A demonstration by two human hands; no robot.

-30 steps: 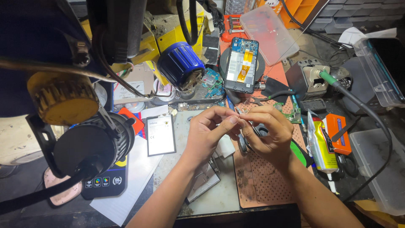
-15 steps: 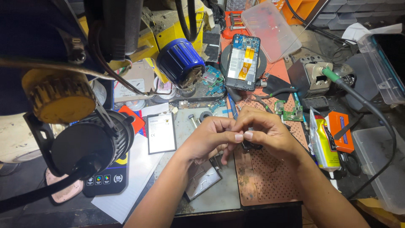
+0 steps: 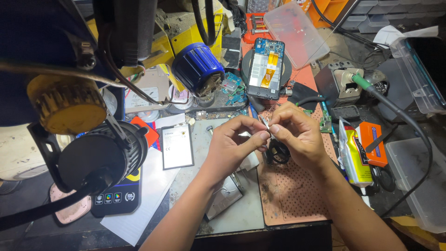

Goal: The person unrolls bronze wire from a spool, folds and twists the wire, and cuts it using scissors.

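Since half a second ago your two hands have lifted a little and drawn apart, so a small pale strip [image 3: 265, 122] now shows between the fingertips, above the perforated orange mat [image 3: 288, 195]. At the far left hang a yellow ribbed knob [image 3: 67, 104] and a black round lamp head [image 3: 100, 155], over a dark tablet with coloured icons [image 3: 114, 200]. Just right of them a flat phone battery [image 3: 177, 146] lies on the desk [image 3: 241, 214], with a blue ribbed cylinder [image 3: 199, 67] above it. Your left hand [image 3: 234, 142] has thumb and forefinger pressed together on the strip's lower left end. Your right hand [image 3: 297, 135] pinches the other end, its remaining fingers curled over a small black ring-shaped part [image 3: 278, 153]; whether they grip it, you cannot tell. Behind the hands an opened phone [image 3: 265, 69] rests face down on a round stand. Further right stand a grey metal block [image 3: 341, 83] with a green-tipped cable, a yellow pouch [image 3: 352, 155] and an orange box [image 3: 373, 143]
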